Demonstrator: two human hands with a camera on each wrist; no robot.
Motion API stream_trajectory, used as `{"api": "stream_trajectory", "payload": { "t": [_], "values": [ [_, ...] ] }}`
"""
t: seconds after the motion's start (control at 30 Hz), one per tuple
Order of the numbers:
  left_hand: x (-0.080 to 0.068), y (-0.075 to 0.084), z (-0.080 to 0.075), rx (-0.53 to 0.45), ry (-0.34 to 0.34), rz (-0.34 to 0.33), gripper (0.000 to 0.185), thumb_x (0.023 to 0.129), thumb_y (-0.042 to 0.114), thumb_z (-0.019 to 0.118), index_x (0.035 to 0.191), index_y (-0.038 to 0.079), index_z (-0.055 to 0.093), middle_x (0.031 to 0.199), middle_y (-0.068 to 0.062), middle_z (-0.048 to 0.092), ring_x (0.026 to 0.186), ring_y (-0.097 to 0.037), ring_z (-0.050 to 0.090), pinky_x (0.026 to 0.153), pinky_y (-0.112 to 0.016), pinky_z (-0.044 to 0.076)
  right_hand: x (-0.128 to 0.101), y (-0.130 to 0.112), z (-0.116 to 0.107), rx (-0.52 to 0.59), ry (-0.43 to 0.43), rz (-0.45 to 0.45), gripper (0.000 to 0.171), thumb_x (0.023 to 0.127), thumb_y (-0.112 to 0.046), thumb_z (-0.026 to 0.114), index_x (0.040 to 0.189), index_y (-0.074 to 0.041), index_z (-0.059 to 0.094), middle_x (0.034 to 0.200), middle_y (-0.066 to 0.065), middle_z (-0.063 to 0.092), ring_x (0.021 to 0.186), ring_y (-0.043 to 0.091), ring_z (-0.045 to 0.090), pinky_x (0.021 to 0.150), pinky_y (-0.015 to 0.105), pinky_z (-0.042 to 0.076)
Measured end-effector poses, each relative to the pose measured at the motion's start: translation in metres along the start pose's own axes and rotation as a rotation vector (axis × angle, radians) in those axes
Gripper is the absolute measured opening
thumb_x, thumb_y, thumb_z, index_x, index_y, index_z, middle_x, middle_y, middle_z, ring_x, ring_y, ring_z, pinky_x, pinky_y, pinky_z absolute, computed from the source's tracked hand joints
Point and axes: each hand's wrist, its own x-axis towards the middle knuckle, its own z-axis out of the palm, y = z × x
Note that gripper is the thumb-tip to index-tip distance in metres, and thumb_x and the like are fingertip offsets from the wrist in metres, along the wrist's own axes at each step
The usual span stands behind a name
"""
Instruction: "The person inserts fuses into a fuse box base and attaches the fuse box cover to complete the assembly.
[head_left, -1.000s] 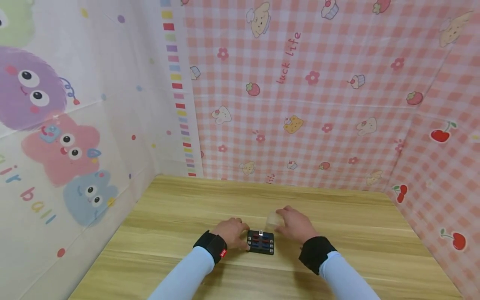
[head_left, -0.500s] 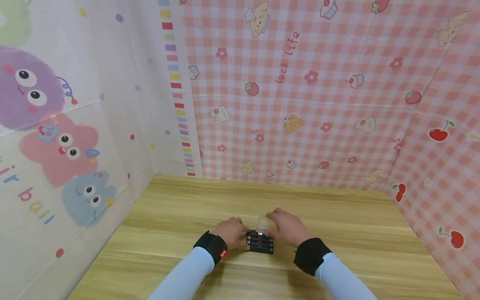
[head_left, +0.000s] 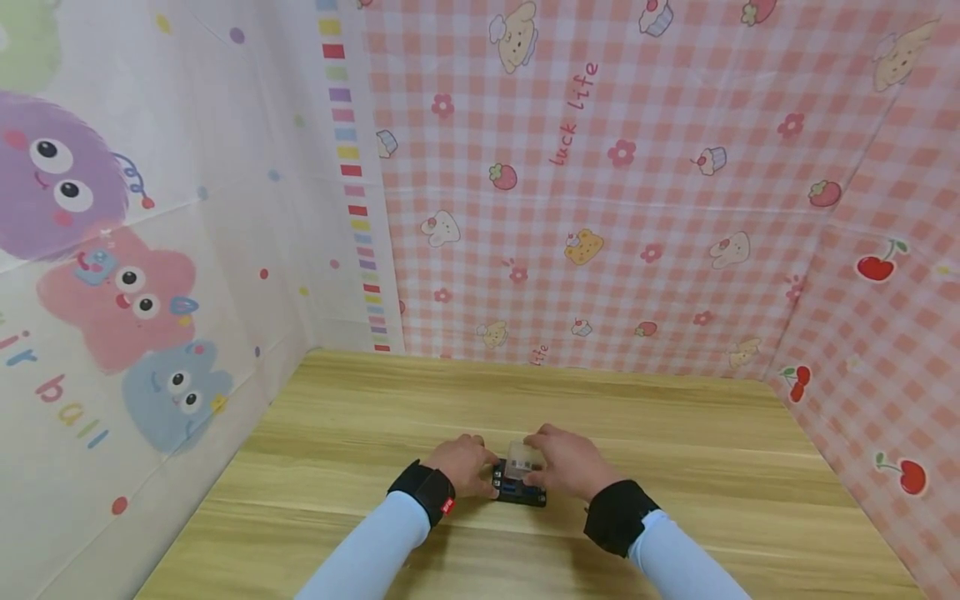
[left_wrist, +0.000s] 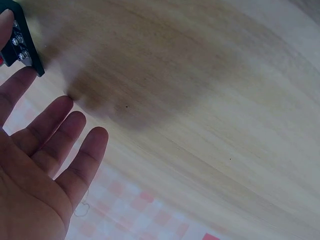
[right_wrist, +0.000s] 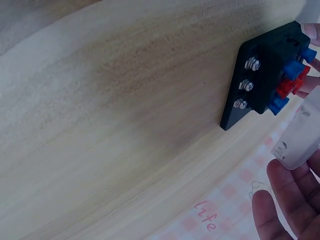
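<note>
- Head view: the left hand (head_left: 467, 465) rests against the black fuse block (head_left: 519, 492) on the wood-grain worktop (head_left: 675, 467); the right hand (head_left: 564, 460) holds a clear, boxy plastic cover (head_left: 522, 457) over it.
- Left wrist view: fingers (left_wrist: 60, 140) straight, relaxed, beside the block's corner (left_wrist: 22, 42).
- Right wrist view: 3 screws, red and blue fuses; fingers (right_wrist: 285, 200) seemingly curl around the frosted cover (right_wrist: 301, 137).

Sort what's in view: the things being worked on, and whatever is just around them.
In hand:
fuse box, steadied by the left hand
clear cover, held over it by the right hand

Just around:
wooden table
checked cloth
cartoon cloth
</note>
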Motion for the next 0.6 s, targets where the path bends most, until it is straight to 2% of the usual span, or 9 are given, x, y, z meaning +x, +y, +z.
{"api": "stream_trajectory", "payload": {
  "t": [0.6],
  "values": [
    [-0.004, 0.000, 0.000, -0.013, 0.043, 0.041, 0.042, 0.078, 0.045, 0.081, 0.114, 0.023, 0.076, 0.088, 0.004, 0.058, 0.078, -0.012, 0.051, 0.065, -0.029, 0.046, -0.002, -0.005, 0.011, -0.045, 0.000, -0.071, 0.051, 0.079, -0.032, 0.084, 0.121, -0.008, 0.068, 0.110, 0.004, 0.063, 0.083, 0.014, 0.059, 0.076, 0.038, 0.051]
  ]
}}
